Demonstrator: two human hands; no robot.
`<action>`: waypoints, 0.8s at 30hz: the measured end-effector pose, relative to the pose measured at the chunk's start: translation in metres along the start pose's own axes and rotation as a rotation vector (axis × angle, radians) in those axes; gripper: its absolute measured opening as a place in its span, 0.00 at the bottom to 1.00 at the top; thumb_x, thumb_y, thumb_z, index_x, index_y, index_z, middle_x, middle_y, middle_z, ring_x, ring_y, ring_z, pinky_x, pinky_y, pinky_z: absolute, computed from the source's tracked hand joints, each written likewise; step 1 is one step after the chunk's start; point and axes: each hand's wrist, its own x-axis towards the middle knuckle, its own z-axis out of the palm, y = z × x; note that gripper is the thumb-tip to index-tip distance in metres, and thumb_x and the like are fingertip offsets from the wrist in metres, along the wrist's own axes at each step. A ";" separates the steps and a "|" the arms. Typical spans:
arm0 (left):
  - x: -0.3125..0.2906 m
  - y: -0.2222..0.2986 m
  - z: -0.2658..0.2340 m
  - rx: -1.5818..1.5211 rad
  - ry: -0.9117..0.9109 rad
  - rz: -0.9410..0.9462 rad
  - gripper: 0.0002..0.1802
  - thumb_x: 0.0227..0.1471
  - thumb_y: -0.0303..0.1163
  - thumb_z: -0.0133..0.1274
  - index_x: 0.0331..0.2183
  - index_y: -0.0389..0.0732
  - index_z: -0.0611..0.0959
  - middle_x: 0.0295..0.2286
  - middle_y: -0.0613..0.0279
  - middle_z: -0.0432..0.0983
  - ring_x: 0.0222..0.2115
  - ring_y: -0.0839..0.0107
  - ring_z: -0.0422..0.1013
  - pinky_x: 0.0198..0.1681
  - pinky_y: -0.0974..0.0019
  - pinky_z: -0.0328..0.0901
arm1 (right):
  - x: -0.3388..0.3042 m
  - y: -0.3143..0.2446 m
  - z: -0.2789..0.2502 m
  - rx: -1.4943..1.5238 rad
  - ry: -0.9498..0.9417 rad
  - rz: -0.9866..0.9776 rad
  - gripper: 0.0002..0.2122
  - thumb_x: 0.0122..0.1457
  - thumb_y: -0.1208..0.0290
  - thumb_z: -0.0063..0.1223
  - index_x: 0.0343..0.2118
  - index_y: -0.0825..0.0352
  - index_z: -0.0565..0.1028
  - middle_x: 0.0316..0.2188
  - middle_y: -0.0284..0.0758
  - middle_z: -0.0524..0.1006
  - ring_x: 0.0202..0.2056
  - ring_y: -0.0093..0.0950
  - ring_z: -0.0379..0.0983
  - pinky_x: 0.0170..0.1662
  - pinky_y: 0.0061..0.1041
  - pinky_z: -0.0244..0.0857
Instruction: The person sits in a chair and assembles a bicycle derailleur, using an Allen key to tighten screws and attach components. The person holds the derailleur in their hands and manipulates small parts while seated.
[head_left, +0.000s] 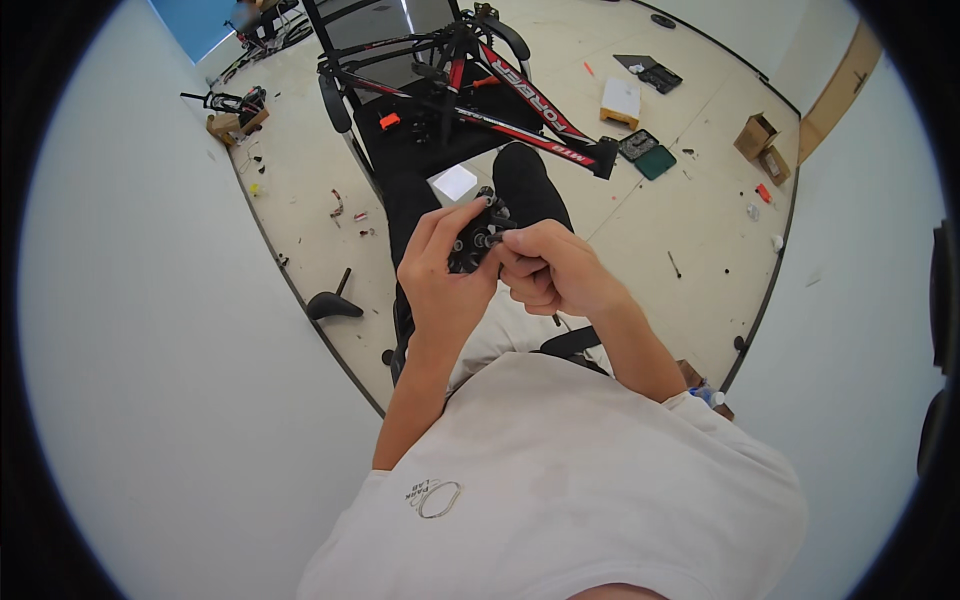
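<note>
Above my lap, my left hand [435,258] is wrapped round a compact black bicycle part [468,250] with silver bolts and round fittings; its exact kind I cannot make out. My right hand [565,268] is closed against the part's right side, thumb and index finger pinching a small, thin grey piece [494,239] at it. The fingers hide most of that piece. Beyond my knees, a black and red bicycle frame [541,108] lies across a black office chair [390,160]. A small white box [456,185] is between my thighs.
On the floor at left are a saddle with its seatpost [335,306] and scattered small parts. To the right lie an open green tool case [655,162], a black tool case [660,76], a white-and-yellow box [620,100] and cardboard boxes [755,135]. Far back, another person [268,18] is partly visible.
</note>
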 end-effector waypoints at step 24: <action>0.001 0.013 0.000 -0.236 -0.201 -0.153 0.25 0.33 0.22 0.71 0.38 0.36 0.82 0.31 0.63 0.80 0.32 0.76 0.76 0.38 0.73 0.70 | -0.019 -0.030 -0.020 -0.668 0.212 -0.161 0.19 0.65 0.65 0.37 0.17 0.68 0.65 0.13 0.26 0.62 0.18 0.16 0.53 0.21 0.21 0.48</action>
